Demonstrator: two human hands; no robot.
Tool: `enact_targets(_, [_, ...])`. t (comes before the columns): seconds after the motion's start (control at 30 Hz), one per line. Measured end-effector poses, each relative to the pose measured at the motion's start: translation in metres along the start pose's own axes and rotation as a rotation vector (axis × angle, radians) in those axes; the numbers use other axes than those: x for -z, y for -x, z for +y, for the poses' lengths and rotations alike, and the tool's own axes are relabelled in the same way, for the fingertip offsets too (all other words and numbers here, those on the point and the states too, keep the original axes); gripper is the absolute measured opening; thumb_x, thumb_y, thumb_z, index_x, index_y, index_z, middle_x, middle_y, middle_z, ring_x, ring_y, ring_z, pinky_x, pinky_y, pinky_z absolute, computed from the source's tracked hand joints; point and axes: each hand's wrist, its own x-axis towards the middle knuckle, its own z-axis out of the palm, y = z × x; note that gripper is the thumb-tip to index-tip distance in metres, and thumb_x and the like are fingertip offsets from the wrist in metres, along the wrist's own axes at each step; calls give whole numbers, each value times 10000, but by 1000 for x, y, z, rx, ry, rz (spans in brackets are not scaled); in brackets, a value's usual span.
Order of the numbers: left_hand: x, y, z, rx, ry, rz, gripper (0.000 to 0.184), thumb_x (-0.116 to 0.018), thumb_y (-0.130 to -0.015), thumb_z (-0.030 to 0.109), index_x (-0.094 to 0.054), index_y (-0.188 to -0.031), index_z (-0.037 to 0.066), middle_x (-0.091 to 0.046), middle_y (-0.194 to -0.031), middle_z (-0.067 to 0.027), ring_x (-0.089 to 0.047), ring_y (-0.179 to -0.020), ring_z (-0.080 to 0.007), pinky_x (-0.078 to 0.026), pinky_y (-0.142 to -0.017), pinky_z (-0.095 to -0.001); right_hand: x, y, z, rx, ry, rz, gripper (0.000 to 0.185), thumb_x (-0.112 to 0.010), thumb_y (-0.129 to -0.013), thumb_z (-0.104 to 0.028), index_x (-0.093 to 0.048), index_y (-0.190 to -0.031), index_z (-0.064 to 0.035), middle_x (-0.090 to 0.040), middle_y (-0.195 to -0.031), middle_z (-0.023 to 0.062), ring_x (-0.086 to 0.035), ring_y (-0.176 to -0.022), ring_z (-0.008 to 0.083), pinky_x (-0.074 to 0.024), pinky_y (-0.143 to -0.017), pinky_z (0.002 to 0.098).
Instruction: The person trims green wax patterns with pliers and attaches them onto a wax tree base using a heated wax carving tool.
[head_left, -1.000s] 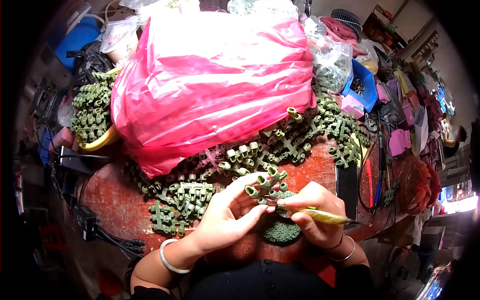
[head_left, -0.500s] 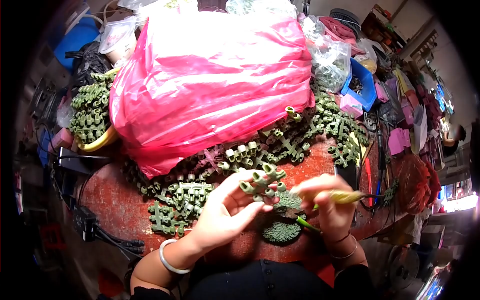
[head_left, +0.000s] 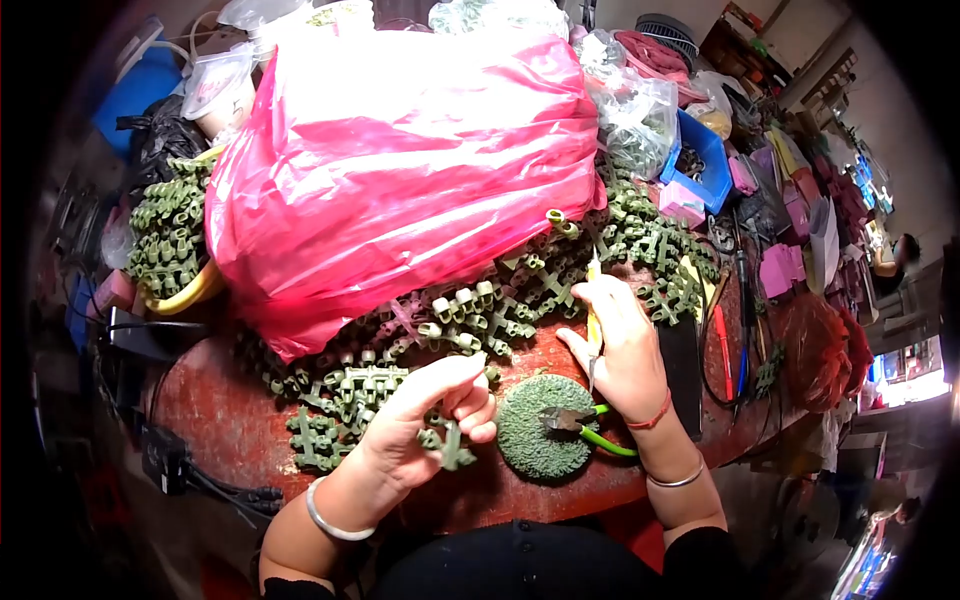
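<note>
One green piece (head_left: pixel 452 449) in left hand (head_left: pixel 410 410), fingers curled tight; right hand (head_left: pixel 627 345) fingers part-closed on yellow tool (head_left: pixel 595 331); pliers (head_left: pixel 567 420) lie on round pad (head_left: pixel 530 448).

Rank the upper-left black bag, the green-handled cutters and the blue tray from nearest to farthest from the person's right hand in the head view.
1. Green-handled cutters: just below-left of the right hand.
2. Blue tray: upper right.
3. Black bag: left, past the pink bag.

No lettering, label, brand, number or sign can be read anywhere here.
</note>
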Motion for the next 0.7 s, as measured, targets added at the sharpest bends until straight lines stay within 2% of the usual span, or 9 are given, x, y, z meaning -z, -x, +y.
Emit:
enact_targets(0.03, [2,0,-1,-10,3,-23,403,-549,-1007,244,-429,-648,104,-406,-635,-14,-404,-612,-123,-390,-563,-277,1,0,0,3,0,1,355,-783,-771,-79,-625,-1084,-24,-595,-1042,164,-620,-924,343,-505,-806,413])
enact_targets(0.1, [5,-1,-1,-20,5,-47,400,-547,-1006,234,-429,-648,102,-402,-634,-12,-389,-599,-114,-378,-540,-263,3,4,2,-99,-81,-69,286,-782,-782,-87,-637,-1024,-39,-584,-967,145,-635,-781,312,-513,-695,402])
enact_targets(0.2, [7,-3,1,-26,12,-63,383,-552,-1000,224,-441,-657,98,-405,-637,-13,-379,-586,-102,-356,-505,-243,7,8,-1,-52,0,-64,219,-774,-798,-94,-643,-968,-49,-570,-917,126,-627,-670,293,-504,-617,392])
enact_targets(0.27, [8,-4,2,-28,-41,-27,347,-560,-992,213,-457,-682,95,-402,-640,-15,-371,-575,-100,-342,-483,-233,16,9,-6,-85,-1,-103,200,-761,-797,-77,-648,-961,-53,-583,-905,124,-638,-682,298,-508,-621,385])
enact_targets(0.4, [5,-1,2,-31,-141,7,207,-613,-953,206,-549,-825,57,-484,-709,-28,-396,-597,-94,-348,-484,-230,25,6,-14,-54,-80,15,200,-738,-757,9,-655,-930,-49,-597,-858,130,-639,-685,289,-515,-611,358])
enact_targets(0.47, [7,1,1,-17,-251,15,258,-624,-948,201,-599,-1121,11,-572,-834,-58,-441,-630,-82,-361,-495,-220,33,3,-26,6,-224,121,244,-738,-717,56,-657,-922,-49,-595,-859,119,-636,-685,260,-516,-620,325])
enact_targets(0.53, [2,0,2,-23,-325,-34,323,-613,-961,210,-583,-1206,1,-616,-902,-76,-463,-641,-75,-375,-502,-213,35,7,-28,7,-524,62,284,-751,-690,78,-646,-918,-56,-621,-883,84,-638,-761,183,-517,-672,290])
enact_targets(0.6, [3,0,1,-25,-361,-70,350,-587,-986,220,-562,-1250,-8,-637,-955,-77,-473,-641,-64,-386,-507,-201,36,9,-27,1,-784,-51,264,-746,-707,74,-644,-916,-51,-634,-905,84,-633,-812,188,-508,-736,303])
enact_targets(0.7, [-4,-1,0,42,-503,-108,325,-592,-991,161,-550,-1276,11,-644,-981,-71,-489,-622,-45,-403,-509,-186,35,15,-27,-164,-1155,-236,226,-709,-749,81,-627,-922,-40,-640,-958,93,-605,-914,185,-466,-855,323])
